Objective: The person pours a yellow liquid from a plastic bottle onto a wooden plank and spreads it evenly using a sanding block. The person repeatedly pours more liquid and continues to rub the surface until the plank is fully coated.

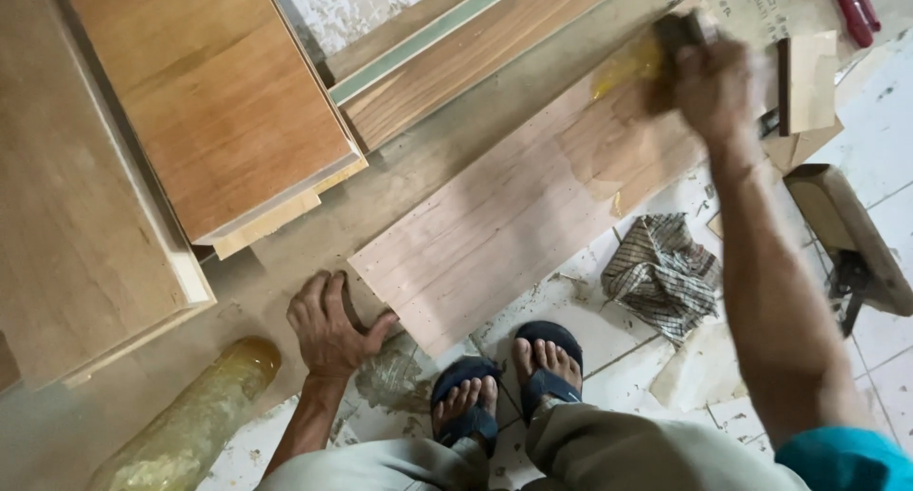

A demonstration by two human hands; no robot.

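The veneer sheet (504,225) is lying flat across a larger board (428,167) on the floor, running from the near centre, just beyond the sandalled feet (509,372), up toward the far right. The right hand (709,87) is reaching out to the sheet's far end with its fingers closed around a dark tool (680,29) — blurred, so I cannot tell whether it is a brush or a scraper — and it is pressing onto a wet yellowish patch of glue (628,68); the wood around that patch is looking darker than the pale near end. The left hand (333,324) is gripping nothing: it is resting palm-down with fingers spread, on the board just left of the sheet's near corner, thumb angled toward that corner, probably bracing the body during the long reach and keeping the sheet from sliding.

A checked rag (661,272) is lying crumpled on the tiles just right of the sheet, near enough for wiping. A clear bottle (195,415) of yellowish liquid is lying on its side at the near left. Finished brown panels (204,96) are lying stacked at the far left — well apart from the wet area. A wooden block (846,234) is sitting at the right edge.
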